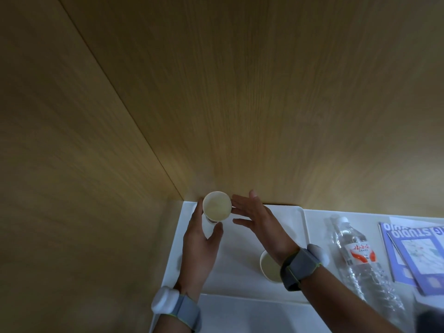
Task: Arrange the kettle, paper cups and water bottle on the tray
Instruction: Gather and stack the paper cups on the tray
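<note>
Left hand is gripping a white paper cup upright, fingers wrapping its side, over the far left corner of the white tray; cup is looking empty. Right hand is hovering flat and released just beside that cup's rim. Second paper cup is sitting on the tray, partly hidden under the right wrist, also empty. Clear water bottle is lying off the tray to the right, beside blue booklets. White counter is meeting wood-panelled walls. Grey wristbands are showing on both wrists.
</note>
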`<act>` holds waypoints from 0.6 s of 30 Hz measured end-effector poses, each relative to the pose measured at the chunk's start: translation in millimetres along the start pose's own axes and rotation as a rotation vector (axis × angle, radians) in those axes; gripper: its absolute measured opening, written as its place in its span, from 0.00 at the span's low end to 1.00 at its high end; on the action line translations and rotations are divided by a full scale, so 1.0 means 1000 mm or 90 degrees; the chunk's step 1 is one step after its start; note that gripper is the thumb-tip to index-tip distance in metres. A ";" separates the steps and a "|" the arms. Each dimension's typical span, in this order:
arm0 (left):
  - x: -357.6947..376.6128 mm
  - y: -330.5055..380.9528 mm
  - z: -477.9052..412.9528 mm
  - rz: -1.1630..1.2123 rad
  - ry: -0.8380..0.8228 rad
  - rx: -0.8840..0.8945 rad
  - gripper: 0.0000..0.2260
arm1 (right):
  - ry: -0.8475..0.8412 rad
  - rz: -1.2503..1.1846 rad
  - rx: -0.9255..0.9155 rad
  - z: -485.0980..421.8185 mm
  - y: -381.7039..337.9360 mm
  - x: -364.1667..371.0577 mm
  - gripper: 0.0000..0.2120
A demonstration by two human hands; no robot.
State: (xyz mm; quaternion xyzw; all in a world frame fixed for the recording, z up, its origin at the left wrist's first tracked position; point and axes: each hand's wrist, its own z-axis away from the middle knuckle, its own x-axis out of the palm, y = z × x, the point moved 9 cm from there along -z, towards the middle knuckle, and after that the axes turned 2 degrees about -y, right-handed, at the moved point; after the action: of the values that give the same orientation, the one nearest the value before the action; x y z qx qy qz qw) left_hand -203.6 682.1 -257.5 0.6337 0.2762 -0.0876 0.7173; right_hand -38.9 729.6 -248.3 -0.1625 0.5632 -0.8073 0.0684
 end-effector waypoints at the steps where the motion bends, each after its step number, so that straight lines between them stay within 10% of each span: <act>1: -0.001 0.006 0.003 0.005 -0.001 0.004 0.31 | 0.001 0.001 -0.008 0.006 -0.002 -0.002 0.39; 18: 0.012 0.070 0.060 0.137 -0.073 0.034 0.28 | 0.033 0.031 -0.100 0.100 -0.028 -0.037 0.31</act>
State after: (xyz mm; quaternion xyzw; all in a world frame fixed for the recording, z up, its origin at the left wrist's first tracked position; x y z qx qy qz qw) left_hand -143.4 639.5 -201.1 0.6722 0.1629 -0.0538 0.7202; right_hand 31.7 661.5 -197.5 -0.1329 0.6301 -0.7627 0.0602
